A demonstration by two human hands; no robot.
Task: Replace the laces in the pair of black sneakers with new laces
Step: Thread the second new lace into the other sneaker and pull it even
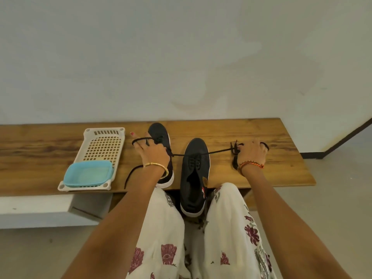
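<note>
While the lace [211,152] is stretched taut, both hands grip it.
Left hand [155,151] at nine o'clock, right hand [251,152] at three, sneakers [194,174] between on the bench [271,168]; overpulling could drag one off.

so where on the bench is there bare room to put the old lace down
Bare wood lies right of the right hand to the bench end, and left of the white tray. It is crowded between tray and right hand: both sneakers, the left hand and the stretched lace.
</note>
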